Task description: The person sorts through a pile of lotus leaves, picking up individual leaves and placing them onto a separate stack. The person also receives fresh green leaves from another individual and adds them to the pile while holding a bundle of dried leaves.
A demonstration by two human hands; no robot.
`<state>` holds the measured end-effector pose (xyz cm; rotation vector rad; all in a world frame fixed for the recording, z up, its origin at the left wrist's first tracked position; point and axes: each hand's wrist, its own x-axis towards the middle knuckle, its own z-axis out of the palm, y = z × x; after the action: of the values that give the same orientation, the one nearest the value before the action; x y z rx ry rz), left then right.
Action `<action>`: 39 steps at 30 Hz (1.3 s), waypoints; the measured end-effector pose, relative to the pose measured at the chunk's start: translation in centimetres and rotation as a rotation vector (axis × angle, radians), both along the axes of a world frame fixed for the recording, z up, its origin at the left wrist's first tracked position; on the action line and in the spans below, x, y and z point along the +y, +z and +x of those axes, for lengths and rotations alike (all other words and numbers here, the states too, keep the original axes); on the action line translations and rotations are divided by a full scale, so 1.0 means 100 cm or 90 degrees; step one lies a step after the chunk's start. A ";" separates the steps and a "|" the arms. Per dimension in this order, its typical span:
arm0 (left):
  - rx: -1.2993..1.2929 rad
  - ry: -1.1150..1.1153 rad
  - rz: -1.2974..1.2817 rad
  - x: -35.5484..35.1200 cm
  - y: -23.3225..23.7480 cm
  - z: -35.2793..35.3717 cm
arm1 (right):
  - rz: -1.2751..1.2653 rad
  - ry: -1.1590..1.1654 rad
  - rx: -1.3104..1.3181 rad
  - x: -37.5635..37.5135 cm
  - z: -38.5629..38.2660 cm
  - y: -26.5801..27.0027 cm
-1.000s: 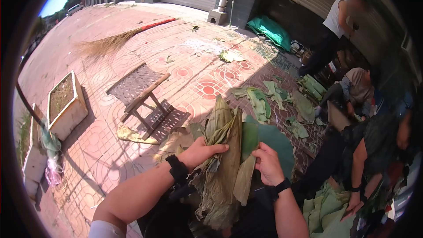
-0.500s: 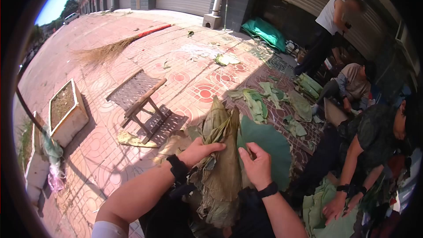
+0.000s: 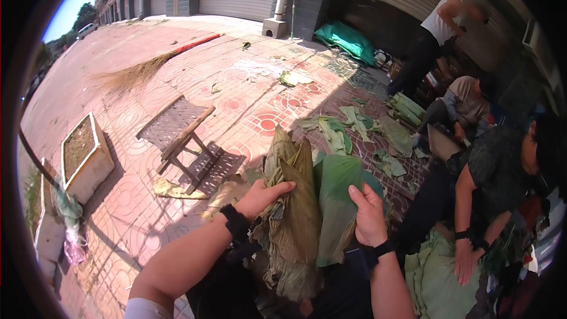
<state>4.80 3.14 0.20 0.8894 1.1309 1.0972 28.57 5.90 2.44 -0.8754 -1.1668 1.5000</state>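
Note:
My left hand is closed around a bundle of brownish, dried folded leaves, its thumb pressed over the front. The bundle stands upright in front of my body, narrowing to points at the top. To its right, my right hand pinches the edge of a broad green leaf, thumb on the near face. This leaf hangs beside the bundle, lit through by the sun. Part of another green leaf shows behind it, mostly hidden.
A woven-seat stool stands ahead, left of planter boxes' right side. A broom lies farther off. Loose leaves litter the tiles. At right, a co-worker's hands press on stacked green leaves; two other people are behind.
My right hand has moved right and slightly down, drawing the green leaf out beside the bundle. My left hand keeps its hold. The co-worker's hands now lie together on the stacked leaves.

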 end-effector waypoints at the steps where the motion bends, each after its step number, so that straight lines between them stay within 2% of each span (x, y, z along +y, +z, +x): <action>1: 0.034 0.014 0.003 0.001 -0.003 -0.003 | -0.034 -0.016 0.059 0.000 0.018 0.006; 5: -0.010 0.054 0.019 0.002 -0.007 -0.011 | -0.092 -0.161 0.171 -0.015 0.099 0.018; 9: -0.036 0.096 -0.008 -0.005 0.004 -0.011 | -0.036 -0.288 0.209 -0.062 0.185 0.018; 12: -0.033 0.101 0.003 0.005 -0.021 -0.021 | 0.043 -0.448 0.214 -0.116 0.246 0.017; 13: -0.081 0.082 -0.015 -0.002 -0.006 -0.012 | 0.041 -0.560 0.163 -0.136 0.276 0.007; 14: -0.088 0.080 0.003 0.003 -0.019 -0.017 | 0.060 -0.601 0.156 -0.162 0.296 0.011; 16: -0.072 0.078 0.019 0.012 -0.035 -0.026 | 0.082 -0.658 0.156 -0.198 0.318 0.017; 17: -0.033 0.077 0.018 0.015 -0.039 -0.031 | 0.082 -0.702 0.172 -0.214 0.312 0.036; 20: -0.079 0.064 0.014 0.017 -0.040 -0.027 | 0.135 -0.752 0.112 -0.252 0.348 0.040; 21: -0.105 0.058 0.010 0.026 -0.054 -0.032 | 0.137 -0.813 0.128 -0.255 0.352 0.044; 26: -0.064 0.064 0.017 0.029 -0.057 -0.028 | 0.180 -0.843 0.043 -0.250 0.420 0.012; 29: -0.055 0.051 0.031 0.017 -0.035 -0.014 | 0.142 -0.858 -0.015 -0.229 0.441 -0.005; 32: -0.080 0.057 0.002 0.018 -0.039 -0.018 | 0.162 -0.818 -0.123 -0.205 0.469 -0.034; 36: -0.057 0.080 -0.002 0.023 -0.052 -0.035 | 0.086 -0.853 -0.170 -0.174 0.445 -0.025; 39: -0.071 0.080 0.004 0.020 -0.048 -0.032 | 0.134 -0.818 -0.212 -0.156 0.464 -0.044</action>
<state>1.59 5.15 -4.60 0.7601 1.1034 1.2385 74.96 -9.74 -2.00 -1.3633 -0.6624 0.1870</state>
